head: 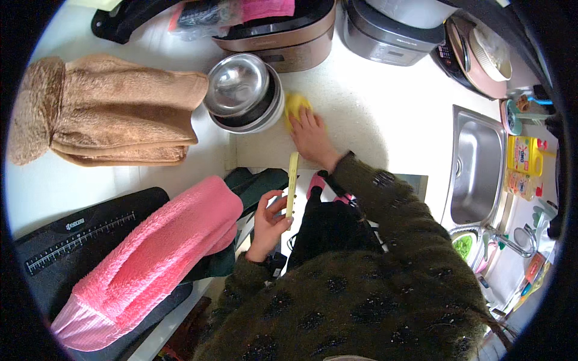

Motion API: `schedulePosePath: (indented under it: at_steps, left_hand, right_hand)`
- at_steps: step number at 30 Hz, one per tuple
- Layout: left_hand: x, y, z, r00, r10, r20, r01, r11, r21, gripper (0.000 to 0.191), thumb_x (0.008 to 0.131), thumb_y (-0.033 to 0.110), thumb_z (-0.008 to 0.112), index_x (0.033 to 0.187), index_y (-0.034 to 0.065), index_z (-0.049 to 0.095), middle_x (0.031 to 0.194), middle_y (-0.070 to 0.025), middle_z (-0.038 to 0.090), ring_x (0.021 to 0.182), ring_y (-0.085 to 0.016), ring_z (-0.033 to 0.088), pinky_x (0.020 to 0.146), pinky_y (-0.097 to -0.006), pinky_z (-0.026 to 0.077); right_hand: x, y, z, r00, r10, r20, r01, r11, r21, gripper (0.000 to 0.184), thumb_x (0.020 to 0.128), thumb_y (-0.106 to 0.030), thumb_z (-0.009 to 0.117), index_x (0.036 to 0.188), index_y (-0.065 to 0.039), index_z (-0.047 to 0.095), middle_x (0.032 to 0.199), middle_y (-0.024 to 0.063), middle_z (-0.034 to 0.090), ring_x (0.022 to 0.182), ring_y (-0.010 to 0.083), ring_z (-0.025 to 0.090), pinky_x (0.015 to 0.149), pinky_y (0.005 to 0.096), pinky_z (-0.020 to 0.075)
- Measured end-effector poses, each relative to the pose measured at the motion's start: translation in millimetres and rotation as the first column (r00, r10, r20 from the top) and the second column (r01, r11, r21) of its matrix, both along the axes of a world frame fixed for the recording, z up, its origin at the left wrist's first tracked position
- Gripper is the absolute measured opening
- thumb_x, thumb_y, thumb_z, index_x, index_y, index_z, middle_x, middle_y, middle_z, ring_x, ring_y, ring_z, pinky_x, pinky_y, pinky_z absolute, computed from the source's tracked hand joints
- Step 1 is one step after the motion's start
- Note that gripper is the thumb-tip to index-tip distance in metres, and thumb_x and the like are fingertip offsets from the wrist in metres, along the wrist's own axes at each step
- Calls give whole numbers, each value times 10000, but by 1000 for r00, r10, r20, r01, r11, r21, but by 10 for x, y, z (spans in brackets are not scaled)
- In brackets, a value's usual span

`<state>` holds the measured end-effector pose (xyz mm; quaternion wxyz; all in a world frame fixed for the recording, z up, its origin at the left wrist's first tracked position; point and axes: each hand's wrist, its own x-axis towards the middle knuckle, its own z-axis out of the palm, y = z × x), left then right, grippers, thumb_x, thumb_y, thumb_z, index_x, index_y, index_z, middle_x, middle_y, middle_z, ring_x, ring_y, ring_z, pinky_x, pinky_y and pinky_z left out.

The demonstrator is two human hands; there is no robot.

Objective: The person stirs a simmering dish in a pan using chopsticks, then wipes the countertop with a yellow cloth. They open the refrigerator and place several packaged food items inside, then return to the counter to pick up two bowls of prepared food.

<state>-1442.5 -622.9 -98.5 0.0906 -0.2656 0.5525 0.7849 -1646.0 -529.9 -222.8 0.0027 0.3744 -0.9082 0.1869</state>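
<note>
My right hand (313,139) lies over a crumpled yellow cloth (296,104), fingers pressed on it against the white countertop (262,153). Just left of the cloth stands a stack of bowls (239,85), a shiny steel one on top. In my left hand (269,225), low in front of my body and off the counter's near edge, is a narrow pale yellow strip (292,182). Small marks or slots run along its face, and little dark bumps show on one side. The strip points up toward the counter.
Brown (293,49) and grey (388,43) rice cookers stand at the back. Left are brown plush fabric (131,108), pink plush fabric (167,257) and a black board (90,239) with a ruler scale. Right are a steel sink (478,171), OMO bottles (524,155) and green vegetables (463,246).
</note>
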Motion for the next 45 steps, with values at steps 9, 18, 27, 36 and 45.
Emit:
schedulePosePath:
  at_steps: [9, 18, 27, 36, 45]
  left_hand:
    - [47, -49, -84, 997, 69, 46, -66, 996, -65, 520, 698, -95, 602, 1142, 74, 392, 1129, -115, 546, 1036, -176, 523, 744, -275, 495]
    - [-534, 73, -473, 995, 80, -58, -93, 955, -281, 451, 678, -56, 671, 1046, 51, 433, 1023, -86, 542, 909, -173, 549, 756, -313, 481]
    - [-1326, 367, -936, 995, 75, -72, -103, 609, -786, 487, 632, 196, 753, 1003, 20, 491, 937, -136, 564, 863, -269, 566, 779, -360, 446]
    - [-1445, 397, -949, 996, -70, -55, -41, 194, -980, 452, 648, 208, 730, 988, 26, 494, 1093, -215, 498, 1022, -387, 454, 863, -461, 379]
    - [-1170, 580, -639, 958, -218, -188, -127, 267, -955, 204, 805, 112, 590, 955, -5, 516, 1201, -231, 439, 1119, -395, 399, 957, -471, 305]
  right_hand:
    - [394, -230, 85, 873, 450, 186, -393, 877, -276, 371, 794, -182, 511, 1152, -92, 551, 1269, 142, 479, 1205, 293, 431, 1000, 413, 324]
    - [-356, 804, -210, 877, 480, 4, -470, 860, -198, 291, 825, -172, 495, 1092, -162, 610, 1199, 108, 541, 1146, 278, 487, 991, 391, 367]
    - [-730, 3299, -48, 507, -862, -9, 860, 507, -54, 459, 762, -34, 508, 1221, -35, 512, 1204, 236, 462, 1047, 369, 489, 909, 410, 412]
    - [144, 2109, -125, 711, -678, 185, 697, 644, -316, 382, 731, 6, 546, 1101, -75, 598, 1160, 200, 495, 1057, 378, 476, 895, 439, 389]
    - [-1801, 1429, 1017, 572, -796, 200, 549, 190, -814, 395, 872, -85, 477, 1252, 0, 410, 1239, 283, 366, 1148, 432, 364, 996, 464, 297]
